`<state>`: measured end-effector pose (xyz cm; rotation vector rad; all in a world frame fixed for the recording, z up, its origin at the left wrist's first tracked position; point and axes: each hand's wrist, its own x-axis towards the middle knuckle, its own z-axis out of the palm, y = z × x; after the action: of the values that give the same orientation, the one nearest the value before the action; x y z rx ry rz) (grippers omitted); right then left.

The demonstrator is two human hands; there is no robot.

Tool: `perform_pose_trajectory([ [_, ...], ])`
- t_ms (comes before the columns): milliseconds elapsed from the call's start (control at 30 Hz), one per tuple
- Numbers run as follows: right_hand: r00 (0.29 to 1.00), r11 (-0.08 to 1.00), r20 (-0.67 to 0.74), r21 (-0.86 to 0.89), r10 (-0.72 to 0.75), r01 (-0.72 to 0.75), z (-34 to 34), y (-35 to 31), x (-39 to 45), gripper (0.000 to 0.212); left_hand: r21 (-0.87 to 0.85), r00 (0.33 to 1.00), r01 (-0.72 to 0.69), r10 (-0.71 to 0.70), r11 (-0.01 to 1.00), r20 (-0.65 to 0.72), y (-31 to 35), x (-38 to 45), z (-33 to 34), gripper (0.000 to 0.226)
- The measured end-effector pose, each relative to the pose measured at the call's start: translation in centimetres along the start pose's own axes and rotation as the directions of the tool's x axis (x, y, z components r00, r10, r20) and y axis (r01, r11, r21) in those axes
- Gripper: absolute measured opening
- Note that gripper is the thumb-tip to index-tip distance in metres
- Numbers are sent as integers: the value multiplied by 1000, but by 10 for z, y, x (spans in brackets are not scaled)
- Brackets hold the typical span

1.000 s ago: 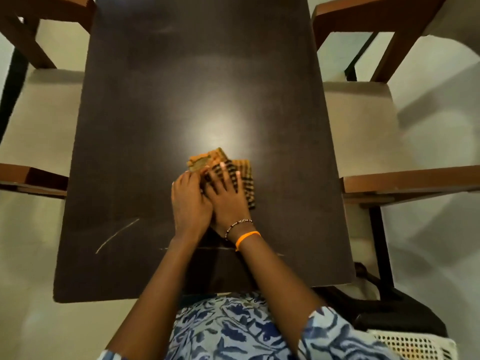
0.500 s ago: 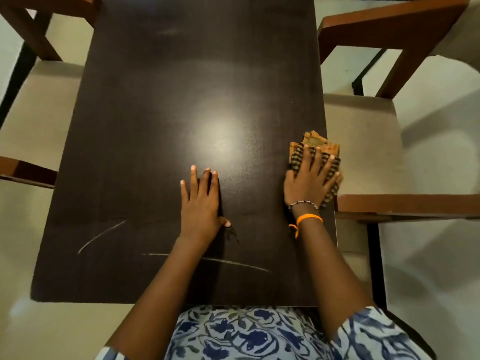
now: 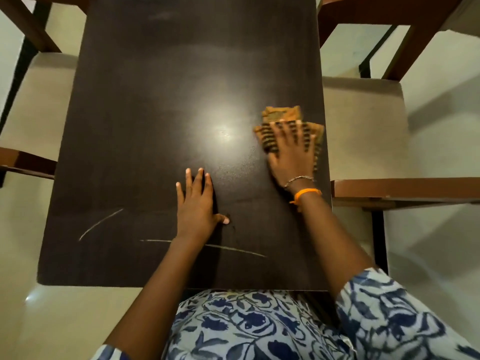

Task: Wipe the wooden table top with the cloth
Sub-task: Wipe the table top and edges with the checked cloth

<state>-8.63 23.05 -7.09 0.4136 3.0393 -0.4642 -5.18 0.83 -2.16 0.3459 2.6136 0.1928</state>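
One dark wooden counter (image 3: 161, 105) fills most of the view, with chair seats (image 3: 363, 120) flanking it at 3 and 9 o'clock. No containers stand on it. Two pale streaks (image 3: 228, 249) mark its near end, toward 6 o'clock. The left hand (image 3: 197, 203) lies flat and empty near the centre, fingers (image 3: 200, 178) loosely spread, seemingly bracing. The right hand (image 3: 292, 154) presses down on the folded orange-and-black checked cloth (image 3: 281, 116) at about 3 o'clock on the counter, close to that edge, fingers splayed wide over it rather than curled around it; motion blur softens the detail. The cloth looks soft, light and limp, likely to bunch or slide out if pushed from one corner, so a broad flat palm across its middle seems the surest hold.
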Motion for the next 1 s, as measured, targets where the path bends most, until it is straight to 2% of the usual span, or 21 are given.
perform_pose_trajectory([
  [100,952,954,-57,26,301,-300,-18,42,4,64,-8,1000,9,-9,1000,6,1,0,0,107],
  [200,889,888,-29,86,456,-453,-19,29,6,65,-32,1000,17,-17,999,4,2,1,-1,108],
  [300,913,914,-34,25,406,-405,-10,-3,-2,68,-11,1000,17,-17,1000,13,4,1,-1,108],
  [433,990,990,36,7,138,-139,12,-67,-37,69,56,1000,18,-19,998,18,6,2,-2,109],
  [533,989,995,115,40,-92,88,20,-101,-71,63,64,1000,-5,7,998,-30,4,-1,-2,103],
  [600,980,987,121,7,-159,159,16,-88,-81,65,60,998,-20,24,998,-59,1,-5,-1,105],
  [667,989,990,68,-53,-131,134,13,-55,-84,66,81,998,-43,46,996,-36,-6,-11,1,111],
  [767,998,993,5,-100,60,-59,2,6,-85,69,88,997,-74,75,993,-2,-12,-16,6,111],
  [833,992,985,-27,-126,120,-122,-6,32,-86,69,74,997,-79,79,994,2,-12,-16,6,110],
  [900,987,981,-47,-116,151,-155,-6,32,-88,67,70,995,-104,104,992,1,-13,-16,4,109],
  [1000,963,964,-73,-48,258,-262,4,-3,-89,64,49,990,-139,140,989,-14,-17,-19,0,107],
])
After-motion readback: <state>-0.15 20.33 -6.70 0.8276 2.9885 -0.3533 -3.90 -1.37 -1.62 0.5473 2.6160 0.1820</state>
